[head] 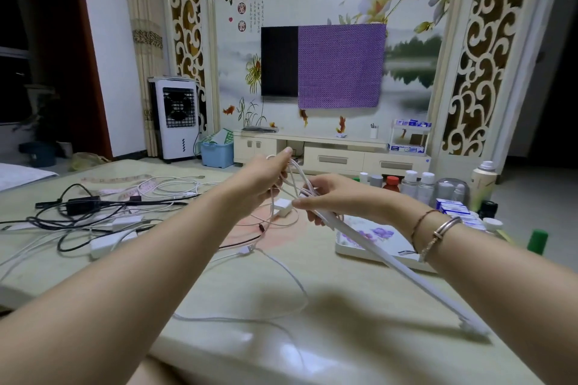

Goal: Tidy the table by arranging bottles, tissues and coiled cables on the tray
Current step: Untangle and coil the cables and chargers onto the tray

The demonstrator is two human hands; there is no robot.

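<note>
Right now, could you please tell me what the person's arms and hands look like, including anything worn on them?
Both forearms are bare, with no sleeves in view. The left hand and its wrist carry nothing. The wrist of the right hand wears two pieces: a thin reddish-brown cord bracelet and, nearer the elbow, a metallic bangle of several slim bands. No rings or gloves are visible on either hand.

The room was dim, with a cool indoor cast and dark corners at the far left and right. Light fell from above, throwing soft shadows of the forearms onto the worktop (359, 275), whose glossy near edge showed pale glare. The white cable (391, 272) streaked with motion blur toward the lower right. Wide-angle distortion bent the carved wall panels (488, 50) outward at the frame's edges.
</note>
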